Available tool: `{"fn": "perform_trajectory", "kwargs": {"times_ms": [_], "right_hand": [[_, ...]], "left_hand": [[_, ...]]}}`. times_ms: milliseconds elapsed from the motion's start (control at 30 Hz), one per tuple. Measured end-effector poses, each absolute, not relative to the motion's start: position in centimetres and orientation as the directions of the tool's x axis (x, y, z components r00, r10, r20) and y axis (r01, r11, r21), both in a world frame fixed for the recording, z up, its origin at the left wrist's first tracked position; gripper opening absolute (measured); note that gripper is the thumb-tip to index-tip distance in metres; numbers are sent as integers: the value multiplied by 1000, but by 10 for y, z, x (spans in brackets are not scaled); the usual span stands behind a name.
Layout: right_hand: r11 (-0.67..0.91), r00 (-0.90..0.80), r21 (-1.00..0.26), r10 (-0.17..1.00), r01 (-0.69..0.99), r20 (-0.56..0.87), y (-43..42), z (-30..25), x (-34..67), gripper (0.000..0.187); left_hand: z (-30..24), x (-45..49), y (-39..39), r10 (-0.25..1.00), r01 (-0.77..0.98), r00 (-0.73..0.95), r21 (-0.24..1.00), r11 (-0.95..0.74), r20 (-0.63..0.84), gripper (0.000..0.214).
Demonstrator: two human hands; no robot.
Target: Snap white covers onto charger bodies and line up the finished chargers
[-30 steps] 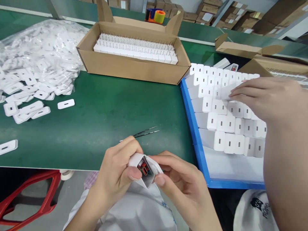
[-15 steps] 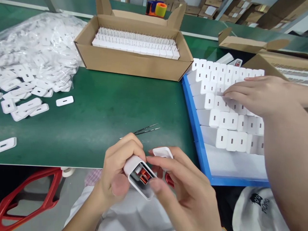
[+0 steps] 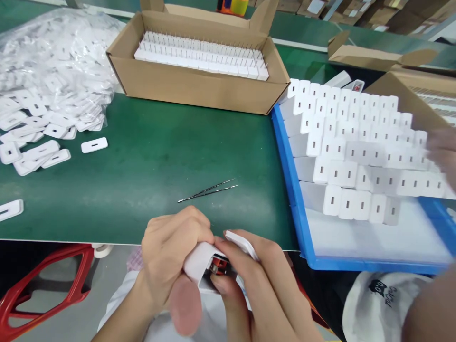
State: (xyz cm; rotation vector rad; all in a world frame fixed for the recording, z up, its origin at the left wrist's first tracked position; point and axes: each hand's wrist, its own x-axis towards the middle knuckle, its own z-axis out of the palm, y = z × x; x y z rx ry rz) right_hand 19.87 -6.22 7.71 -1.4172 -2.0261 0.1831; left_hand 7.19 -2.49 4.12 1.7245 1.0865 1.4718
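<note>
My left hand (image 3: 167,256) is closed around a white charger housing (image 3: 198,261), its open end turned toward my right hand. Inside the opening a red and metal part (image 3: 220,266) shows, partly hidden by fingers. A white end cap (image 3: 242,243) is tucked between the fingers of my right hand (image 3: 265,280). The thumb and index finger of that same hand reach to the housing's opening and touch the part or the rim; which one I cannot tell. Just beyond my hands, black tweezers (image 3: 206,191) lie on the green table.
A blue-edged tray (image 3: 304,237) on the right bears rows of white chargers (image 3: 347,204). Behind stands a cardboard box (image 3: 199,92) of pronged white parts. Loose end caps (image 3: 94,145) and a plastic bag (image 3: 64,61) of them lie left. A co-worker's blurred hand (image 3: 443,152) is at far right.
My right thumb and index finger have closed in on the housing's opening, and both hands sit slightly lower. The co-worker's hand has moved right, off the middle of the charger rows.
</note>
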Motion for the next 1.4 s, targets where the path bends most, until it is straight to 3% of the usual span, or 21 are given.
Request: {"fn": "perform_trajectory", "kwargs": {"times_ms": [167, 400, 567, 667, 800, 867, 933, 1100, 1400], "right_hand": [[356, -165, -484, 905, 800, 393, -65, 77, 199, 21], [442, -231, -516, 877, 734, 422, -56, 75, 205, 19], [450, -307, -655, 893, 607, 329, -42, 79, 222, 21], [370, -219, -787, 929, 494, 300, -40, 76, 232, 25], [218, 27, -888, 968, 405, 250, -40, 69, 241, 35], [191, 66, -883, 968, 429, 241, -40, 69, 244, 25], [202, 53, -855, 965, 478, 258, -38, 71, 247, 16], [225, -17, -888, 971, 401, 239, -38, 71, 248, 22], [199, 172, -935, 951, 295, 257, -48, 74, 236, 25]], "left_hand": [[37, 71, -31, 850, 304, 59, 802, -515, 523, 37], [34, 71, -27, 861, 235, 48, 832, -502, 506, 56], [36, 78, -27, 967, 30, 51, 967, -252, 250, 64], [40, 77, -23, 975, -29, 206, 997, -76, 80, 64], [44, 71, -17, 886, 30, 457, 997, 68, -74, 38], [45, 70, -17, 868, 87, 475, 989, 119, -146, 19], [47, 70, -18, 850, 137, 488, 979, 150, -199, 15], [51, 71, -25, 793, 254, 530, 948, 190, -300, 19], [53, 78, -26, 794, 80, 558, 968, 239, -242, 22]]}}
